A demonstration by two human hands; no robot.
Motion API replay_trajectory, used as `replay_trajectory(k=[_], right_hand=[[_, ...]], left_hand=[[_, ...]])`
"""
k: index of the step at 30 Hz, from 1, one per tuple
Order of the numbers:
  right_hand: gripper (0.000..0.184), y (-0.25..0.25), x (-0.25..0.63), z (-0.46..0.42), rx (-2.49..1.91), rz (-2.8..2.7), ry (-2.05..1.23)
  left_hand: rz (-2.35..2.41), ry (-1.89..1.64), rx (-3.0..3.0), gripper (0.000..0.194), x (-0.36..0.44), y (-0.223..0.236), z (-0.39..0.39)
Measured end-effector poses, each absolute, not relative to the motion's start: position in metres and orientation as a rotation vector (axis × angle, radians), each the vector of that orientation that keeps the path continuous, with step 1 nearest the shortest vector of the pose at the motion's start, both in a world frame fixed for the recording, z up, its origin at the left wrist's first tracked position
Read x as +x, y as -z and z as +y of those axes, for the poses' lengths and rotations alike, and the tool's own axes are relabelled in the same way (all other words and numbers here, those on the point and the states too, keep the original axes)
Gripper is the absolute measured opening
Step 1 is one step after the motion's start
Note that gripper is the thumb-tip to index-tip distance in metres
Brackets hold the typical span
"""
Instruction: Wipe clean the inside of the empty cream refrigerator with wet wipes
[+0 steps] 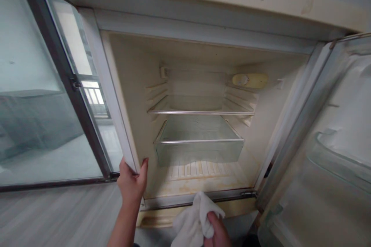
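Observation:
An open refrigerator (203, 48) fills the middle of the view, its cream interior marked by yellowish-brown stains. My left hand (133, 181) grips the front edge of its left side wall, thumb inside and fingers around the outside. Bunched in my right hand (217, 227) is a white cloth (193, 220), held in front of the refrigerator's bottom edge; whether the cloth touches that edge I cannot tell. Inside are a glass shelf (199, 112) and, lower down, a clear drawer (199, 152) under another shelf edge. The ribbed floor (197, 170) shows stains.
At the right the refrigerator door (342, 112) stands wide open, with a clear door shelf (339, 162) on its inner face. A dark-framed sliding glass door (66, 69) is at the left, above a grey wood-look floor (58, 216). A yellow light housing (256, 81) sits on the inner right wall.

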State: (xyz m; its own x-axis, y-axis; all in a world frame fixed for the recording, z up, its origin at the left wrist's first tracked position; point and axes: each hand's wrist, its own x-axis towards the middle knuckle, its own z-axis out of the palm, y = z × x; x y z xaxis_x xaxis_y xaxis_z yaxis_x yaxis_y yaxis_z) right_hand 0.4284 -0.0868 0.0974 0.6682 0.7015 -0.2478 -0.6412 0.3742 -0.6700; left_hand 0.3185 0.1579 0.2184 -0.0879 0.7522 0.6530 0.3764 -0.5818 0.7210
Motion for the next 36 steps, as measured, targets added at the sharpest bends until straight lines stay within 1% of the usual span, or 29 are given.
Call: replay_trajectory(k=[3,7,10,12,16,20,24,29,33,36], right_hand=[[0.056,-0.098,0.431,-0.083,-0.749,-0.052,-0.969],[0.056,-0.092,0.427,-0.075,-0.726,-0.02,-0.994],[0.058,-0.1,0.419,-0.067,-0.715,-0.052,-1.014],[0.06,-0.117,0.416,-0.061,-0.699,-0.075,-0.992],[0.058,-0.169,0.421,-0.047,-0.689,-0.169,-0.86],[0.05,-0.213,0.433,-0.033,-0.703,-0.314,-0.765],[0.045,-0.242,0.436,-0.02,-0.712,-0.348,-0.667],[0.038,-0.272,0.425,-0.003,-0.617,-0.489,-0.668],[0.037,-0.291,0.42,0.017,-0.574,-0.636,-0.64],[0.038,-0.318,0.425,0.04,-0.628,-0.722,-0.55]], left_hand=[[1.226,-1.701,1.891,0.066,0.318,-0.219,0.157],[1.197,-1.695,1.902,0.064,0.316,-0.216,0.157],[1.143,-1.699,1.891,0.066,0.315,-0.21,0.157],[1.076,-1.731,1.893,0.068,0.315,-0.202,0.158],[0.952,-1.785,1.926,0.069,0.315,-0.187,0.161],[0.839,-1.843,1.943,0.077,0.317,-0.181,0.164],[0.805,-1.87,1.938,0.083,0.32,-0.182,0.164],[0.89,-1.853,1.913,0.085,0.32,-0.181,0.163],[0.842,-1.854,1.92,0.089,0.318,-0.19,0.162],[0.709,-1.932,1.973,0.094,0.317,-0.215,0.164]])
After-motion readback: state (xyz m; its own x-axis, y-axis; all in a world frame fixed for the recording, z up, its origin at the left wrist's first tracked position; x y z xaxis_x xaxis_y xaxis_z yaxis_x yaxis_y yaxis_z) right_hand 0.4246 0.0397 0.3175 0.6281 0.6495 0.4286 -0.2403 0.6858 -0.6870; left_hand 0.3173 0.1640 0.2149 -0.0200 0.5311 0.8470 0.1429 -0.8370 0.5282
